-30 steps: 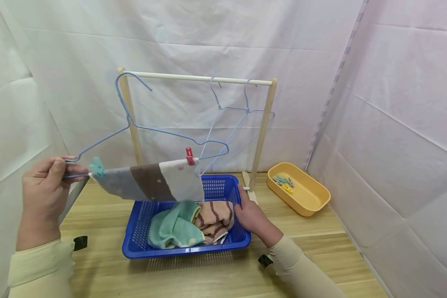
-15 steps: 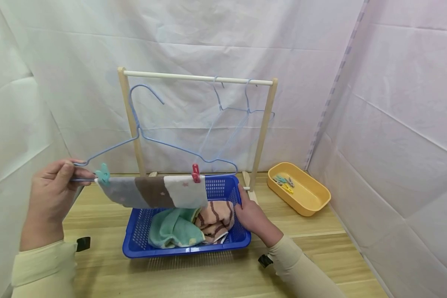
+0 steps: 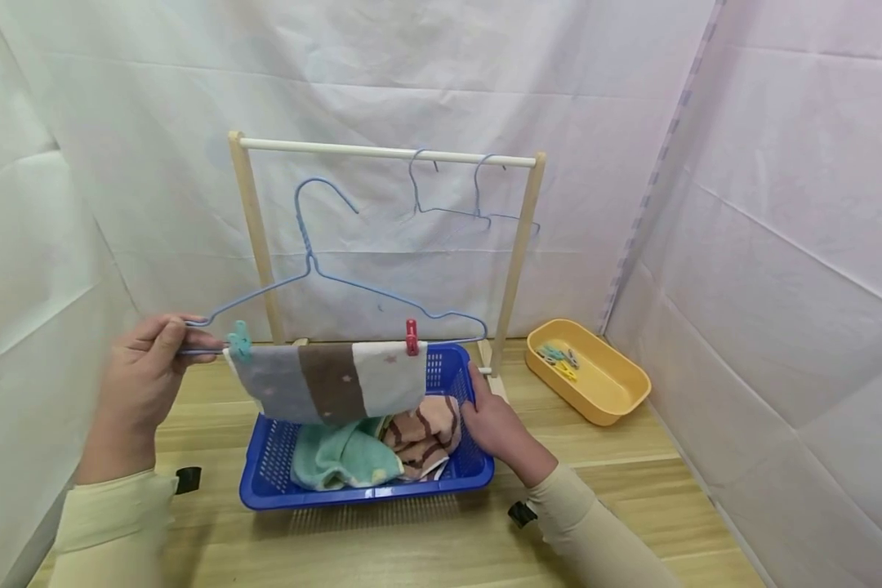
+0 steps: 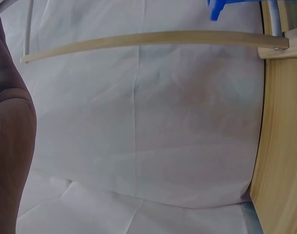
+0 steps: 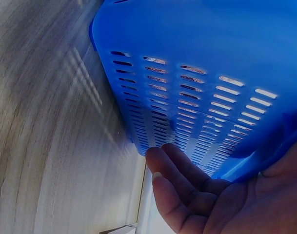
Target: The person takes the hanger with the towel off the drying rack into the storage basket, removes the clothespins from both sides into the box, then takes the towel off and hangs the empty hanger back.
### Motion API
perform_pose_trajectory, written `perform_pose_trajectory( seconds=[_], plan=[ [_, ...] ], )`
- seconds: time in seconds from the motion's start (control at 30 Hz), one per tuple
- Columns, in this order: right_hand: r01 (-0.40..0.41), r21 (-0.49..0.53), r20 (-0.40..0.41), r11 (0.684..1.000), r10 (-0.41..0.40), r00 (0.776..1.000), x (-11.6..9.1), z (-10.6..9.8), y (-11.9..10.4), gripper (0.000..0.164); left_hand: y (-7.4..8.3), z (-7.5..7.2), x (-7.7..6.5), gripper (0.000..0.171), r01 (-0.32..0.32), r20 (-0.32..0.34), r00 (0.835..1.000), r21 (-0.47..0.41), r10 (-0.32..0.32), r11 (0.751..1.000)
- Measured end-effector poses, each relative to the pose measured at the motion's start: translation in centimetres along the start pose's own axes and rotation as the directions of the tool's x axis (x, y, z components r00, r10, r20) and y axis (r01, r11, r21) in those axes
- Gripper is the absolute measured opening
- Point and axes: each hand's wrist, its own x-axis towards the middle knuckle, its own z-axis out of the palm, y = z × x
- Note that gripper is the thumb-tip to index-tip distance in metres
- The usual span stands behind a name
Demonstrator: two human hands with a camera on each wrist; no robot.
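Table [image 3: 426, 551] of pale wood, bearing the rack [image 3: 517, 261] with its white rail [image 3: 338, 149]. Blue basket [image 3: 371, 492], in front of the rack; steadying it occupies a hand that might better support the wire. Blue hanger [image 3: 309, 249], held in the air over the basket, its hook upward and off the rail; a level lower bar probably serves best, since a slope invites slipping. Striped cloth [image 3: 332, 382], hanging from that bar above the green towel [image 3: 345, 457]; whether the two touch cannot be told, so a little extra height seems prudent. Left hand [image 3: 147, 359], pinching the hanger's left end between thumb and fingers; one-ended support likely lets the far end droop, so a firm wrist matters. Right hand [image 3: 496, 420], gripping the basket's right rim. Turquoise peg [image 3: 240, 343] and red peg [image 3: 412, 337], fastening the cloth near its upper corners; slow, smooth movement should spare their hold.
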Motion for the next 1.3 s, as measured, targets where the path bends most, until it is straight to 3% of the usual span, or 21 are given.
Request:
perform_pose_trajectory(
  seconds=[0.17, 0.4, 0.77, 1.13, 1.3],
  plan=[
    [-0.009, 0.004, -0.002, 1.000, 0.009, 1.000, 0.0, 0.0, -0.1, 0.073, -0.9, 0.5, -0.1, 0.032, 0.026, 0.003, 1.000, 0.046, -0.027, 0.999],
    [-0.025, 0.001, 0.000, 1.000, 0.025, 1.000, 0.1, 0.1, -0.1, 0.073, -2.2, 0.8, -0.4, 0.034, 0.096, 0.023, 0.994, 0.191, -0.102, 0.977],
    [-0.029, 0.000, 0.002, 1.000, 0.029, 1.000, 0.1, 0.1, 0.1, 0.071, -3.5, 0.9, -0.8, 0.031, 0.143, 0.082, 0.983, 0.225, -0.165, 0.964],
    [-0.044, 0.063, -0.010, 0.997, 0.045, 0.999, 0.0, 0.1, 0.1, 0.071, -4.9, 1.2, -1.7, 0.032, 0.217, 0.011, 0.973, 0.266, -0.228, 0.939],
    [-0.034, 0.134, -0.034, 0.990, 0.038, 0.999, 0.0, 0.0, 0.5, 0.072, -5.5, 1.3, -2.1, 0.031, 0.226, 0.021, 0.971, 0.262, -0.239, 0.938]
  ],
)
